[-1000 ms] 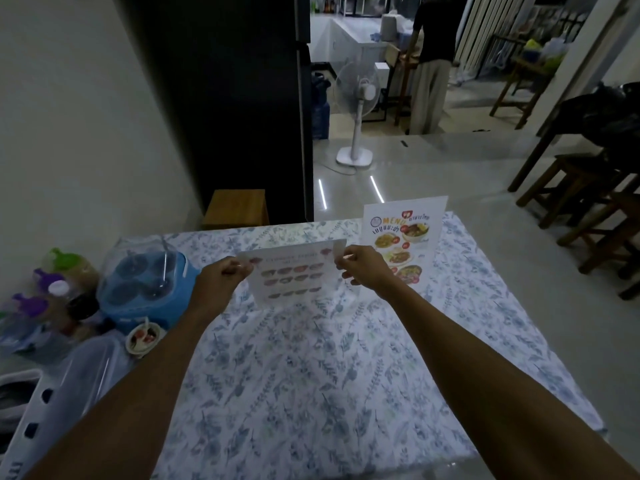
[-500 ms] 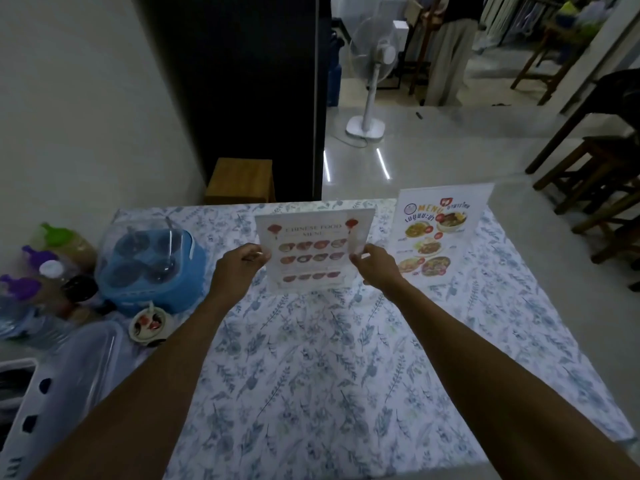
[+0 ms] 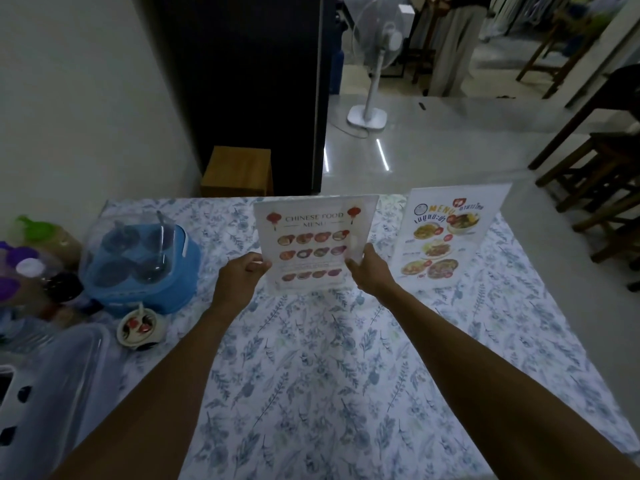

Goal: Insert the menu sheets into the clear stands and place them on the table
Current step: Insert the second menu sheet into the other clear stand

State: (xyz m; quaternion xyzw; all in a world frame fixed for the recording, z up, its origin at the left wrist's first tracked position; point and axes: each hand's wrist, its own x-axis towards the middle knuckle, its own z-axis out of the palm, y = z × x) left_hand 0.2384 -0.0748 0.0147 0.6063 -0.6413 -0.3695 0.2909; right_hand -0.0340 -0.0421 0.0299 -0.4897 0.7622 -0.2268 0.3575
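A clear stand holding the Chinese food menu sheet (image 3: 313,242) stands upright near the middle of the table (image 3: 311,375), its base touching the floral cloth. My left hand (image 3: 240,277) pinches its left edge and my right hand (image 3: 369,270) grips its right edge. To the right, a second clear stand with a colourful Thai menu sheet (image 3: 446,239) stands upright on the table by itself, apart from both hands.
A blue condiment caddy (image 3: 142,261) under a clear lid, a small sauce cup (image 3: 138,327), bottles (image 3: 31,268) and a white basket (image 3: 41,393) crowd the table's left side. Beyond the far edge are a wooden stool (image 3: 239,171), a fan (image 3: 375,64) and a standing person (image 3: 457,39).
The Chinese menu stand has been tipped from nearly flat to upright and set down on the cloth. Both hands stayed on its edges. The camera tilted downward.
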